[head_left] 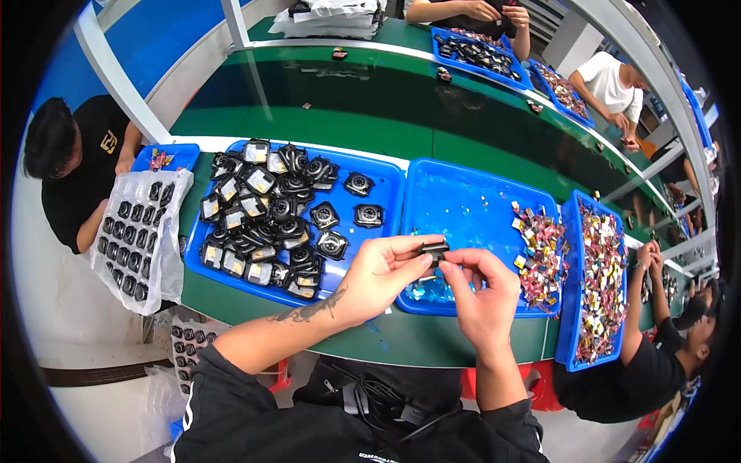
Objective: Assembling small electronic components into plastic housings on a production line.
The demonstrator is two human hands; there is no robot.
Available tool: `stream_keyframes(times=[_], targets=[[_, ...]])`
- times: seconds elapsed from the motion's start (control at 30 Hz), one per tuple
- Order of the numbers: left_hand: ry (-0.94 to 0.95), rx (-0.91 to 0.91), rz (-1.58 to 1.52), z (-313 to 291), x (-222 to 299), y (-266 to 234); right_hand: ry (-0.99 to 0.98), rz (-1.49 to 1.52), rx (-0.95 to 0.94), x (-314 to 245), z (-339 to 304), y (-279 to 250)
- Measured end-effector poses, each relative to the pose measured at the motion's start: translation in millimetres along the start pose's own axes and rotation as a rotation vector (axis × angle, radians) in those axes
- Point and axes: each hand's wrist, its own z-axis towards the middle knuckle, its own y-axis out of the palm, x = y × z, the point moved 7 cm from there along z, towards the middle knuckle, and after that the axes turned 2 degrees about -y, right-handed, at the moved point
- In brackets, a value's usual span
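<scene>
My left hand (380,279) pinches a small black watch case (434,250) edge-on between thumb and fingers, above the gap between two blue trays. The fingertips of my right hand (488,295) close on the same case from the other side. Under my left forearm and beyond it, a blue tray (363,166) holds a heap of black watch cases (282,208), some showing pale inner faces. A few lie apart on its right side. Below my right hand, a second blue tray (463,174) carries scraps of blue film (428,292) and a pile of small pink and yellow parts (540,255).
A narrow blue tray (570,293) full of similar small parts stands at the right. At the left, a person (81,170) sits by a white moulded sheet (166,255) of watch cases. A green conveyor belt (370,116) runs beyond the trays. Other people work across it and at right.
</scene>
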Motion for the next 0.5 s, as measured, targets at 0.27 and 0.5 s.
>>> stream_keyframes(times=[0.27, 0.5], targets=[[-0.007, -0.116, 0.025, -3, -3, 13, -0.044, -0.093, 0.037, -15, 0, -5], [-0.025, -0.110, -0.005, -5, -5, 17, 0.001, -0.044, -0.008, -8, 0, -3]])
